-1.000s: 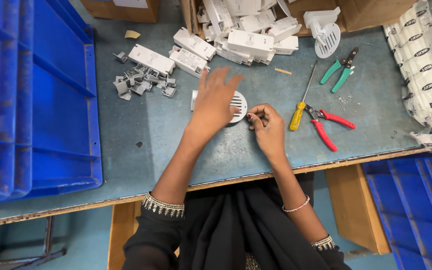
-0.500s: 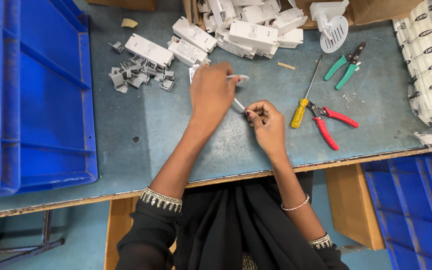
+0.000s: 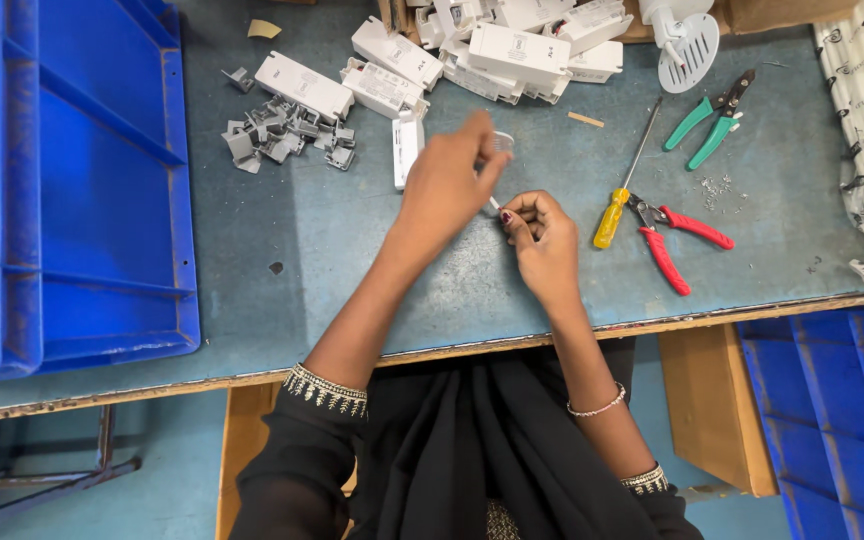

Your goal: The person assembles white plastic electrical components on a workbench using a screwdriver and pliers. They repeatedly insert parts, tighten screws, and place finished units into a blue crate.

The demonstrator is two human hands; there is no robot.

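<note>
My left hand (image 3: 444, 188) grips a white round slotted disc (image 3: 501, 142), tilted on edge above the grey-blue tabletop (image 3: 352, 250); only the disc's upper rim shows past my fingers. My right hand (image 3: 544, 238) sits just to the right, its fingertips pinched on a small part (image 3: 496, 205) that touches the disc's lower edge. What the small part is cannot be made out. Both hands work close together at the middle of the table.
A yellow-handled screwdriver (image 3: 613, 214) and red pliers (image 3: 674, 243) lie right of my right hand, with green pliers (image 3: 708, 120) beyond them. White rectangular boxes (image 3: 512, 50) and small grey plastic pieces (image 3: 282, 135) lie at the back. Blue bins (image 3: 102, 200) stand at the left.
My left hand has lifted the white disc off the table and tipped it up on edge. My right hand has stayed pinched and come up against the disc.
</note>
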